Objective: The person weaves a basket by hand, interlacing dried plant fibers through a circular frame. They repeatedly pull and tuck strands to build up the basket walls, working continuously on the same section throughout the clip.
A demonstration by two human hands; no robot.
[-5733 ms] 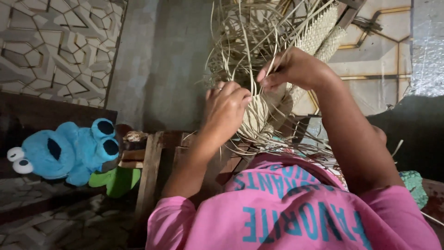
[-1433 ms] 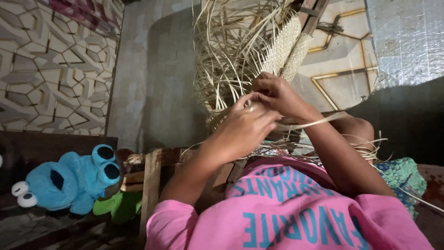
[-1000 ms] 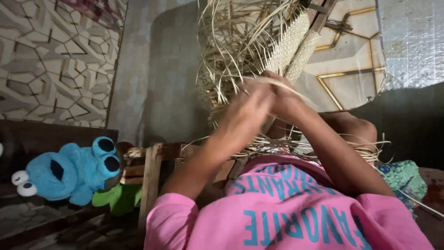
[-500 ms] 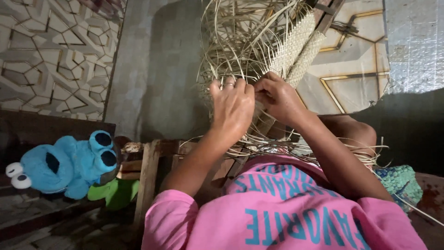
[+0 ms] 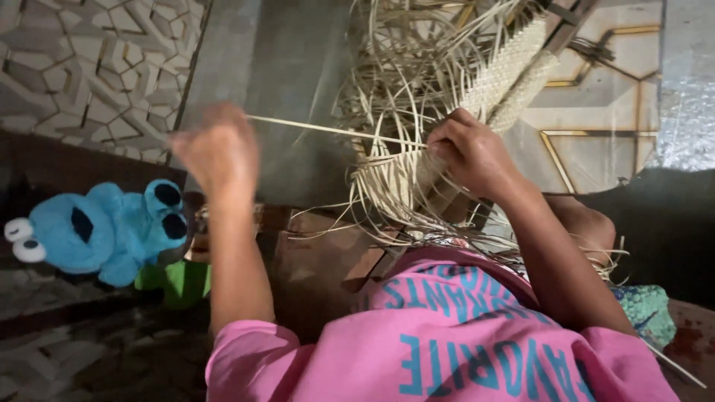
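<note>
In the head view, above the person's lap, a half-woven basket [image 5: 417, 160] of pale cane strips hangs between the two hands, its loose strands fanning upward and outward because they are not yet worked in. The right hand [image 5: 469, 152] is curled closed against the woven part, fingers pinching at the spot where a single cane strip [image 5: 335, 132] leaves the weave; that grip seems meant to hold the basket steady and keep the stitch from slipping. The left hand [image 5: 216, 149] is drawn well out to the left, blurred, and appears clenched on the far end of that strip, which runs taut and nearly level between the hands, as one would pull a strand tight. A finished woven band [image 5: 506, 71] slants up toward the top right. The pink shirt [image 5: 447, 342] fills the bottom edge. To the left, well apart from the work, a blue plush toy [image 5: 100, 227] with googly eyes lies on a dark wooden bench [image 5: 45, 160], beneath a patterned stone wall [image 5: 89, 59].
</note>
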